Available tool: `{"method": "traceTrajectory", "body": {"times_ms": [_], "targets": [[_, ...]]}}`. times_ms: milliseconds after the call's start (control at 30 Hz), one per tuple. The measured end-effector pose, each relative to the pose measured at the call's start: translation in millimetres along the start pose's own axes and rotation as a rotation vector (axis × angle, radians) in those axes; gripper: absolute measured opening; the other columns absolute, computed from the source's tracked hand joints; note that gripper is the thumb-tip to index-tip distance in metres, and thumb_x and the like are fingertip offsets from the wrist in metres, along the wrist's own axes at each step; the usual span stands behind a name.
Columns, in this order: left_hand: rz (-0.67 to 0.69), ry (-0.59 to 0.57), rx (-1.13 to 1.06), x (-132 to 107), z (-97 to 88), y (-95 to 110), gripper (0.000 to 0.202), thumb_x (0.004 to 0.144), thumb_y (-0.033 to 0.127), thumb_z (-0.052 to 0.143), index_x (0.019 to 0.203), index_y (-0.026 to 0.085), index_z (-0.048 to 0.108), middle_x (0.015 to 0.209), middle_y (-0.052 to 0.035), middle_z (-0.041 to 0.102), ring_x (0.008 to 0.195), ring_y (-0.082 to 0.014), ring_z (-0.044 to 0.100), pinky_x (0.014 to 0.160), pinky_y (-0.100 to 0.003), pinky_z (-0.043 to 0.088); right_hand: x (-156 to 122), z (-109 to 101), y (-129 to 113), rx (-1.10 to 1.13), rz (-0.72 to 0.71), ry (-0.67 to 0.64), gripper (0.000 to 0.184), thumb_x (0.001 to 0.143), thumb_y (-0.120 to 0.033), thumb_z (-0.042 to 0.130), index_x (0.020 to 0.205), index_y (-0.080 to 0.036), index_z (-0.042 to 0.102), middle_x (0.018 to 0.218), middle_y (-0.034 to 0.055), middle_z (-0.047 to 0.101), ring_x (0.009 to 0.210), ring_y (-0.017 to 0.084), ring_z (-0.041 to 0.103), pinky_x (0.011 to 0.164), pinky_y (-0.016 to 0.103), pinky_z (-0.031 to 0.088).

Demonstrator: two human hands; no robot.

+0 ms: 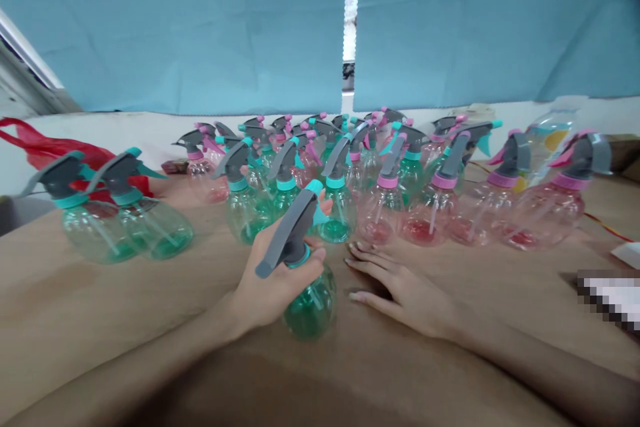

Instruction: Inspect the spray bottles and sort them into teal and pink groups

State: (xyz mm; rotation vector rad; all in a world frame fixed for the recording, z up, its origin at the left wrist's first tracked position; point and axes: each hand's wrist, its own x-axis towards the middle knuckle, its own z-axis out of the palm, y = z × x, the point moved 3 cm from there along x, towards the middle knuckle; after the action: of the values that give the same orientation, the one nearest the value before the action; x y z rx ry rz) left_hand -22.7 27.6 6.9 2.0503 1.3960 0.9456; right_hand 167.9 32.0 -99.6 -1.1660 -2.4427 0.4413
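Note:
My left hand (273, 283) is closed round the neck of a green spray bottle (311, 303), which has a grey head and a turquoise nozzle and trigger. The bottle stands close in front of me, its head slanting away. My right hand (400, 287) rests on the table just right of it, fingers stretched out and holding nothing. Beyond its fingertips stand pink spray bottles (381, 220) with grey heads. Another green spray bottle (338, 217) is right behind the held one.
Several more green and pink spray bottles crowd the back of the wooden table (210, 360). Two green spray bottles (155, 233) stand at the left, before a red plastic bag (50, 143). A blurred-out flat object (613, 300) lies at the right edge. Blue curtains (200, 27) hang behind.

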Motion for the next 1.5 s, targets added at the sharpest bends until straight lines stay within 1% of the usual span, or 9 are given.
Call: {"method": "traceTrajectory", "body": {"times_ms": [67, 167, 333, 467, 633, 800, 1200, 1333, 1500], "targets": [[-0.003, 0.017, 0.019, -0.6, 0.3, -1.4, 0.014, 0.074, 0.03, 0.051, 0.083, 0.021, 0.058, 0.078, -0.0018, 0.064, 0.066, -0.0187, 0.057, 0.063, -0.032, 0.047, -0.6, 1.0, 0.9, 0.002, -0.004, 0.007, 0.058, 0.088, -0.055, 0.043, 0.135, -0.021, 0.045, 0.144, 0.0064, 0.04, 0.134, 0.025, 0.032, 0.11, 0.046, 0.028], [0.015, 0.014, 0.02, -1.3, 0.4, 0.2, 0.012, 0.075, 0.03, 0.05, 0.082, 0.022, 0.056, 0.076, -0.0003, 0.063, 0.065, -0.0178, 0.055, 0.062, -0.031, 0.045, -1.4, 1.3, 1.2, 0.01, -0.016, 0.024, 0.056, 0.089, -0.053, 0.045, 0.135, -0.022, 0.045, 0.144, 0.0063, 0.039, 0.134, 0.025, 0.032, 0.109, 0.048, 0.028], [0.032, 0.013, 0.016, -2.0, 0.5, 3.2, 0.009, 0.076, 0.029, 0.049, 0.074, 0.024, 0.056, 0.074, 0.001, 0.06, 0.068, -0.0174, 0.053, 0.062, -0.03, 0.044, -1.6, 0.6, 0.7, 0.02, -0.019, 0.026, 0.056, 0.089, -0.052, 0.045, 0.135, -0.022, 0.044, 0.144, 0.0069, 0.039, 0.134, 0.026, 0.032, 0.109, 0.048, 0.029], [0.018, 0.012, -0.021, -2.2, 0.9, 3.0, 0.009, 0.076, 0.028, 0.05, 0.073, 0.024, 0.057, 0.079, 0.0002, 0.062, 0.072, -0.0175, 0.055, 0.069, -0.031, 0.047, -1.6, 0.5, 1.3, 0.029, -0.02, 0.035, 0.055, 0.088, -0.052, 0.047, 0.135, -0.024, 0.044, 0.144, 0.006, 0.04, 0.133, 0.026, 0.032, 0.109, 0.049, 0.029], [-0.011, 0.012, -0.023, -1.1, 0.2, 5.4, 0.011, 0.072, 0.031, 0.051, 0.069, 0.024, 0.058, 0.073, -0.0001, 0.06, 0.07, -0.0188, 0.055, 0.065, -0.031, 0.047, -1.5, -0.5, 0.3, 0.028, -0.014, 0.025, 0.055, 0.088, -0.052, 0.046, 0.136, -0.024, 0.043, 0.144, 0.006, 0.04, 0.133, 0.026, 0.033, 0.108, 0.048, 0.03], [-0.006, -0.02, -0.04, -0.1, 1.0, 6.0, 0.011, 0.075, 0.031, 0.05, 0.071, 0.023, 0.058, 0.077, -0.0004, 0.062, 0.069, -0.0178, 0.055, 0.067, -0.03, 0.048, -1.0, -0.5, -0.3, 0.01, -0.002, 0.007, 0.057, 0.089, -0.053, 0.044, 0.136, -0.021, 0.044, 0.143, 0.0065, 0.041, 0.133, 0.025, 0.033, 0.109, 0.046, 0.029], [0.028, -0.004, 0.005, 0.9, -0.7, 4.5, 0.012, 0.073, 0.033, 0.049, 0.07, 0.024, 0.057, 0.073, 0.0002, 0.06, 0.068, -0.0185, 0.055, 0.062, -0.03, 0.047, -1.4, -0.6, -0.3, 0.017, -0.018, 0.022, 0.055, 0.089, -0.052, 0.045, 0.136, -0.025, 0.043, 0.143, 0.0053, 0.041, 0.133, 0.025, 0.033, 0.109, 0.048, 0.029], [0.026, -0.006, -0.013, 1.5, 0.0, 3.8, 0.011, 0.073, 0.032, 0.051, 0.07, 0.025, 0.058, 0.072, -0.0003, 0.06, 0.072, -0.0195, 0.057, 0.069, -0.032, 0.049, -1.2, -0.1, -0.1, -0.007, -0.022, 0.007, 0.057, 0.089, -0.052, 0.044, 0.138, -0.022, 0.041, 0.145, 0.0067, 0.038, 0.134, 0.025, 0.032, 0.109, 0.047, 0.029], [-0.004, -0.015, -0.056, 1.2, -0.2, 2.9, 0.01, 0.071, 0.033, 0.053, 0.068, 0.025, 0.06, 0.07, -0.0006, 0.062, 0.072, -0.0205, 0.059, 0.074, -0.035, 0.049, -1.0, 0.3, 0.0, -0.004, -0.025, 0.01, 0.056, 0.089, -0.052, 0.044, 0.137, -0.023, 0.042, 0.145, 0.0063, 0.038, 0.134, 0.025, 0.032, 0.109, 0.047, 0.029]]}}
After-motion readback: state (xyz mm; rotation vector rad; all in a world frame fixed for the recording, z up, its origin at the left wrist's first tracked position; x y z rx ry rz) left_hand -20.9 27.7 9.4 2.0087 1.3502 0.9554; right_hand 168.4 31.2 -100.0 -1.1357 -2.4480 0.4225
